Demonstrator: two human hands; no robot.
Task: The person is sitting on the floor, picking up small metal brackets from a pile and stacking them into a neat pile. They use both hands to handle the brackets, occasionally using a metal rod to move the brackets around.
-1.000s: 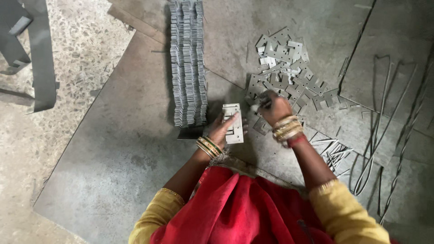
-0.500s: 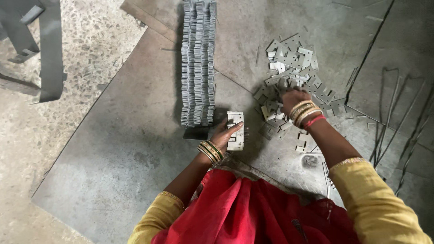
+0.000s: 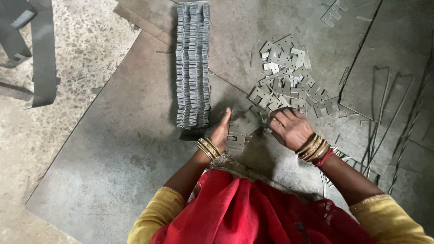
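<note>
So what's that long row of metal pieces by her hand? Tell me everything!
The long row of metal pieces is many thin grey stamped plates packed on edge, in side-by-side columns. It lies on a grey metal sheet on the floor, running away from the person. Its near end sits just beside the left hand, which holds a small stack of plates.
</note>
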